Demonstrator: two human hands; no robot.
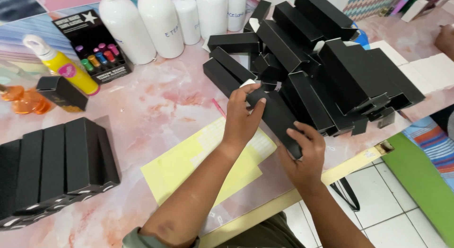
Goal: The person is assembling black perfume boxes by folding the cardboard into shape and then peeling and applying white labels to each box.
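Pink marbled tabletop (156, 106). Both sets of fingers closed around long black carton (276, 116) at frame centre: left hand (242, 119) upper end, right hand (305, 155) lower end. Black carton heap (326, 63) behind; yellow sheet (189, 165) beneath. Best gripped by edges, panels kept uncrushed.

Black carton (276, 116), matt all over, white only at the end flap. Pink marbled table (156, 101) beneath it, veined white and salmon. Nearer than the carton: pale yellow sheet (189, 165) with a grid of white labels. Beyond the carton: heap of black boxes (321, 63), white at flap edges. Far left of the carton: row of black boxes (52, 167); yellow bottle (64, 66), white cap, pink spot; orange discs (26, 100). Beyond-left: white bottles (161, 21); black display card (92, 44) with rainbow-coloured vials. Right of the carton: green mat (421, 177), striped cloth (437, 144) in blue and red.
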